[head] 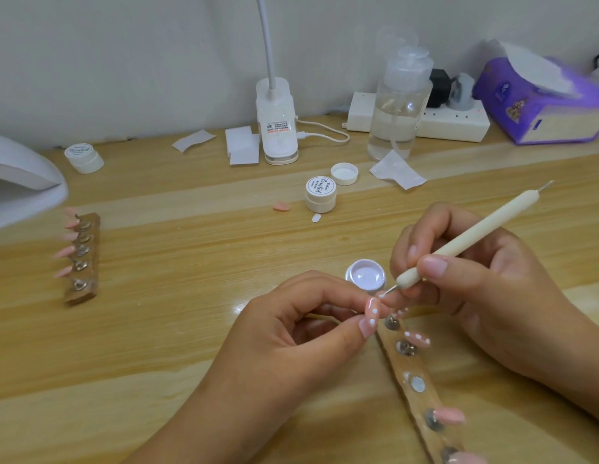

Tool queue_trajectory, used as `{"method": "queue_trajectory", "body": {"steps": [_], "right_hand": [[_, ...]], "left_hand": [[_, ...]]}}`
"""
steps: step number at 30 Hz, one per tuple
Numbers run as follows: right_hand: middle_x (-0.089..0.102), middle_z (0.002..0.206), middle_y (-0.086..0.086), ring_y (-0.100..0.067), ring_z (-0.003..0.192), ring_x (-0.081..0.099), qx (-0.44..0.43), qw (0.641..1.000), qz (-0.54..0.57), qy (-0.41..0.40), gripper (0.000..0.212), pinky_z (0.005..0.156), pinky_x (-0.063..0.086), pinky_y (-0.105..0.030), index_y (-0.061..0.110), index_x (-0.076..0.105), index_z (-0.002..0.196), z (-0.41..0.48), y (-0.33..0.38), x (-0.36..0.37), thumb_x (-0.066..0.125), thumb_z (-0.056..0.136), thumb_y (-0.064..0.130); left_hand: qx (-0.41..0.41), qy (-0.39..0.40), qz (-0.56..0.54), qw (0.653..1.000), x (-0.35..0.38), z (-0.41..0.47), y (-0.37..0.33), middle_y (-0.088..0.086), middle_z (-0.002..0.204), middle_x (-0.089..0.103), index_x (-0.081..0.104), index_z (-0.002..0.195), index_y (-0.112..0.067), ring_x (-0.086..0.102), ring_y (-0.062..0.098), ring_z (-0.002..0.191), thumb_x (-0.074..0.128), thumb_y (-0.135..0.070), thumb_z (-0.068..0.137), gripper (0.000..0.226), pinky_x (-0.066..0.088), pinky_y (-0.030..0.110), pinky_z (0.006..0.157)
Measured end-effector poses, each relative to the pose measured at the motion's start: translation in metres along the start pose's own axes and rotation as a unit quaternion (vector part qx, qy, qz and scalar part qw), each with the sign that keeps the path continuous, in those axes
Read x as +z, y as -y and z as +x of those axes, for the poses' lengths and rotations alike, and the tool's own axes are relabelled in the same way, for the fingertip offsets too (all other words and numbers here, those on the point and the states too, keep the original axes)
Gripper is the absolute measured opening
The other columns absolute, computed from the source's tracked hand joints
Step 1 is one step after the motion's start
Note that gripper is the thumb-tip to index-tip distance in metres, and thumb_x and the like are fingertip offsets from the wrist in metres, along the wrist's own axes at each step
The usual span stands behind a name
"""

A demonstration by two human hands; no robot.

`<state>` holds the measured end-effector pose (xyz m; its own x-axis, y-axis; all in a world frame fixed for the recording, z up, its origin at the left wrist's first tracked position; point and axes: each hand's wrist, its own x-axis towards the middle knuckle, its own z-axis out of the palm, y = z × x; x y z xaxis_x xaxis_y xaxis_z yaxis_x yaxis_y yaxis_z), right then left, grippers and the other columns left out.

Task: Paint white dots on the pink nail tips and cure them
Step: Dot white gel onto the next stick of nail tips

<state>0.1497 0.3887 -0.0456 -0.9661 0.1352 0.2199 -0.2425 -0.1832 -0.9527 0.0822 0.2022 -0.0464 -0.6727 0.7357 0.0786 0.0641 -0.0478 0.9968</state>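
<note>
The left hand point(291, 329) pinches a pink nail tip point(372, 311) between thumb and forefinger, just above the bench toward its near edge. The right hand point(475, 283) grips a cream dotting tool point(465, 229) like a pen, its metal point at the tip's far end, where a white dot sits beyond two others. Those dots look uncured, and that is the hazard: the left thumb lies right beside the nearest dot, so a small slip of the pinch would likely smear it. An unsteady or overloaded point could blob a dot or run two together. Just behind the fingers stands an open pot of white gel point(365, 275), which the right hand could nudge. Below the hands a wooden holder strip point(422, 390) carries a dotted tip point(417, 339) and a plain pink tip point(448, 414); seating the held tip carelessly could brush a wet neighbour. The curing lamp point(20, 182) sits at the bench's left edge, well apart, near a second holder point(82, 259), so carrying the work across risks smudging.
</note>
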Motion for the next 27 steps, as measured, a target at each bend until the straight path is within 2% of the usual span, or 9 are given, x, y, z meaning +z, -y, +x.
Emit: {"method": "queue_trajectory", "body": {"steps": [12, 15, 18, 19, 22, 25, 27], "right_hand": [[0.063, 0.072, 0.003, -0.011, 0.068, 0.067, -0.024, 1.0, -0.005, 0.0, 0.006, 0.066, 0.057, -0.025, 0.021, 0.064, 0.075, 0.0003, -0.0009, 0.0, 0.063, 0.079, 0.017], [0.063, 0.072, 0.002, -0.012, 0.067, 0.067, -0.019, 1.0, -0.002, -0.003, 0.004, 0.066, 0.058, -0.027, 0.02, 0.064, 0.075, 0.0005, -0.0008, -0.0005, 0.064, 0.078, 0.018], [0.064, 0.072, 0.002, -0.013, 0.066, 0.067, -0.014, 1.0, -0.013, -0.007, 0.008, 0.067, 0.059, -0.032, 0.021, 0.064, 0.074, 0.0006, 0.0, -0.0011, 0.072, 0.075, 0.022], [0.063, 0.071, 0.002, -0.013, 0.064, 0.067, -0.013, 1.0, -0.018, -0.015, 0.006, 0.066, 0.059, -0.033, 0.022, 0.064, 0.073, 0.0008, 0.0, -0.0012, 0.07, 0.074, 0.022], [0.061, 0.069, 0.0, -0.01, 0.061, 0.062, -0.016, 0.999, -0.007, -0.047, 0.003, 0.062, 0.058, -0.031, 0.022, 0.064, 0.069, 0.0019, 0.0002, -0.0008, 0.064, 0.072, 0.022], [0.059, 0.068, -0.001, -0.01, 0.062, 0.056, -0.02, 0.998, 0.004, -0.058, 0.003, 0.061, 0.057, -0.03, 0.021, 0.063, 0.068, 0.003, 0.0006, -0.0007, 0.062, 0.072, 0.021], [0.059, 0.068, -0.001, -0.01, 0.062, 0.056, -0.023, 0.998, 0.004, -0.06, 0.003, 0.061, 0.057, -0.03, 0.02, 0.062, 0.068, 0.0036, 0.001, -0.0008, 0.062, 0.071, 0.021]], "left_hand": [[-0.014, 0.0, -0.002, 1.0, 0.0009, -0.0012, 0.001, 0.005, 0.091, 0.071, 0.076, 0.079, -0.019, 0.064, 0.01, 0.079, 0.072, -0.018, 0.073, 0.007, 0.051, 0.018, 0.071], [-0.03, 0.008, 0.0, 1.0, 0.0005, -0.0022, 0.0013, 0.009, 0.089, 0.071, 0.076, 0.084, -0.022, 0.06, 0.012, 0.076, 0.075, -0.031, 0.073, 0.014, 0.048, 0.022, 0.07], [-0.045, 0.011, 0.02, 0.999, 0.0018, -0.0037, 0.0027, 0.017, 0.088, 0.068, 0.074, 0.088, -0.027, 0.052, 0.018, 0.069, 0.069, -0.045, 0.071, 0.025, 0.042, 0.033, 0.064], [-0.045, 0.01, 0.033, 0.998, 0.0024, -0.0042, 0.0031, 0.017, 0.085, 0.067, 0.073, 0.088, -0.028, 0.05, 0.019, 0.066, 0.068, -0.046, 0.072, 0.025, 0.041, 0.033, 0.061], [-0.04, -0.003, 0.074, 0.996, 0.0048, -0.0059, 0.003, 0.011, 0.073, 0.066, 0.071, 0.089, -0.032, 0.05, 0.025, 0.057, 0.068, -0.04, 0.078, 0.014, 0.04, 0.032, 0.05], [-0.021, -0.013, 0.125, 0.992, 0.0069, -0.0075, 0.0037, 0.006, 0.073, 0.066, 0.07, 0.089, -0.035, 0.056, 0.035, 0.062, 0.064, -0.033, 0.081, 0.011, 0.045, 0.039, 0.05], [-0.006, -0.018, 0.139, 0.99, 0.0072, -0.0074, 0.0045, -0.002, 0.08, 0.069, 0.07, 0.087, -0.034, 0.06, 0.024, 0.063, 0.064, -0.031, 0.081, 0.01, 0.049, 0.036, 0.054]]}}
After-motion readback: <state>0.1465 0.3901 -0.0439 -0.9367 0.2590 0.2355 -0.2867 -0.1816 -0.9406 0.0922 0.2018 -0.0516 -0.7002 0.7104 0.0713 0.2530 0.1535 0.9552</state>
